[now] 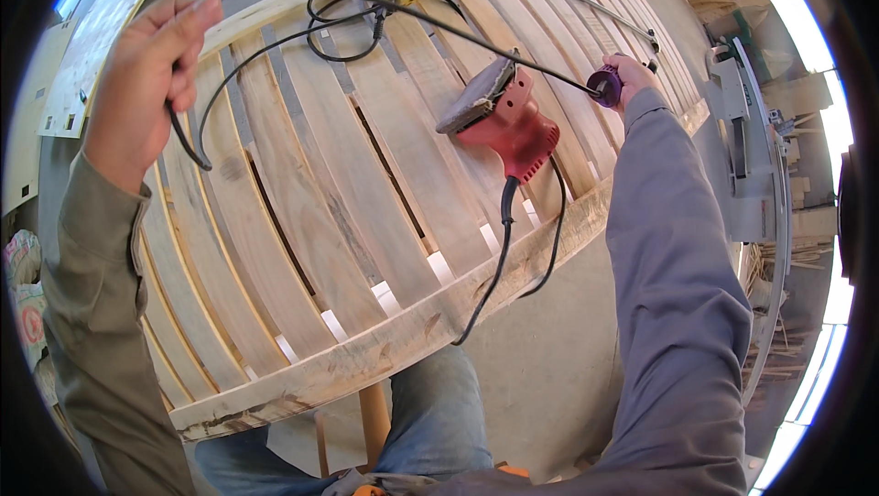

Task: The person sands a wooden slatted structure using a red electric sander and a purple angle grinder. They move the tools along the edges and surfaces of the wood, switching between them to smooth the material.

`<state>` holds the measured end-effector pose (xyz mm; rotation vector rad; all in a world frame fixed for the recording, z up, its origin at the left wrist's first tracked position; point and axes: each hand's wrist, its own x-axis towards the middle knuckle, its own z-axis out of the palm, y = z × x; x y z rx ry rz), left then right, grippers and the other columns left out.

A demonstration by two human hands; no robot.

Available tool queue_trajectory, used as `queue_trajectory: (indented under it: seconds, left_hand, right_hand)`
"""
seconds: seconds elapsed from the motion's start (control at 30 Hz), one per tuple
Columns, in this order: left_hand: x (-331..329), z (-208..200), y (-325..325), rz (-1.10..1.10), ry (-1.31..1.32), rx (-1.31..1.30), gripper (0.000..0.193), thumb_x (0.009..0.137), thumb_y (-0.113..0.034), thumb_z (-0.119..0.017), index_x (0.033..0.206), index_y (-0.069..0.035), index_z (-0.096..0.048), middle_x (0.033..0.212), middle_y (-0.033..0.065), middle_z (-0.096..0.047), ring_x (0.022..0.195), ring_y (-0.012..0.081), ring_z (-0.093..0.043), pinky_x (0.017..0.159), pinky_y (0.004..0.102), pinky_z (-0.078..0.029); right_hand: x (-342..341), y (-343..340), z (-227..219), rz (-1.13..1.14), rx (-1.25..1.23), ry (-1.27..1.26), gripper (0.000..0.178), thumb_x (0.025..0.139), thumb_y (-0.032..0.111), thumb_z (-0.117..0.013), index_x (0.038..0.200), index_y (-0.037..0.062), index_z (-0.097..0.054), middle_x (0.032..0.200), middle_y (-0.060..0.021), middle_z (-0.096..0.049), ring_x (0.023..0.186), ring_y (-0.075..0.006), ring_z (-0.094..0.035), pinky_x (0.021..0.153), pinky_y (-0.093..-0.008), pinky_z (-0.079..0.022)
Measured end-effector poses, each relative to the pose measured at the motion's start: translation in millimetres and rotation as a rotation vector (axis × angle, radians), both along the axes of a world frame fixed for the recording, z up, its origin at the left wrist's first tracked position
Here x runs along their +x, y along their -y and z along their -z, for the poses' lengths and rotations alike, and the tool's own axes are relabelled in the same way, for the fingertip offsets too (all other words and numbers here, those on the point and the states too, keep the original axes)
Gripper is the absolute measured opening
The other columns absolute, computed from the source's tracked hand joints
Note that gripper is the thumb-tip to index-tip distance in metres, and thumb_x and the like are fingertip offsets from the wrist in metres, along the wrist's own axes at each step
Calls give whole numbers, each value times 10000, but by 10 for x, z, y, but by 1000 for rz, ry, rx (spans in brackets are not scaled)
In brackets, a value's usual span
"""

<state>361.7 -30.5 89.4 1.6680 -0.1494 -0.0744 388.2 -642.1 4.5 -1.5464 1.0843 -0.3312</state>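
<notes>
While taut between both closed grips, black cord point(439, 24) above red sander point(508, 125) on slats point(348, 212).

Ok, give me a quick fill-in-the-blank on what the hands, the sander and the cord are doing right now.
1. The red sander lies tipped on its side on the wooden ____ panel.
2. The left hand holds up the black ____, which runs across to the right hand.
3. The right hand grips a ____ plug at the cord's end.
4. The sander's sanding pad faces ____ the panel, not down on it.

Missing words: slatted; cord; purple; away from
</notes>
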Motion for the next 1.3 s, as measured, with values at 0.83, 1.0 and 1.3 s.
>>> queue_trajectory:
  seconds: [0.83, 1.0, 1.3]
  left_hand:
    - [211, 763, -159, -76, -115, 393, 211, 1020, -238, -713, 1082, -37, -728, 768, -61, -508, 571, 5, -382, 452, 206, -267]
    - [266, 1086, -286, -46, -75, 462, 338, 1010, -216, -704, 1249, 23, -705, 817, -25, -577, 627, 26, -473, 485, 223, -369]
    - [-133, 735, -135, -24, -265, 410, 578, 997, -337, -734, 1439, 6, -586, 976, 21, -649, 725, 64, -574, 601, 239, -482]
  right_hand:
    - [618, -134, 663, -71, -636, -294, 346, 810, 359, -901, 945, 78, -750, 847, -41, -706, 666, -200, -635, 574, -446, -463]
    - [513, -312, 492, -178, -482, -296, 345, 893, 408, -835, 1033, 108, -735, 992, -50, -707, 929, -237, -641, 793, -506, -494]
    - [-203, -528, 127, -276, -243, -111, 631, 972, 496, -753, 1364, 21, -616, 1154, -100, -646, 972, -237, -615, 875, -510, -528]
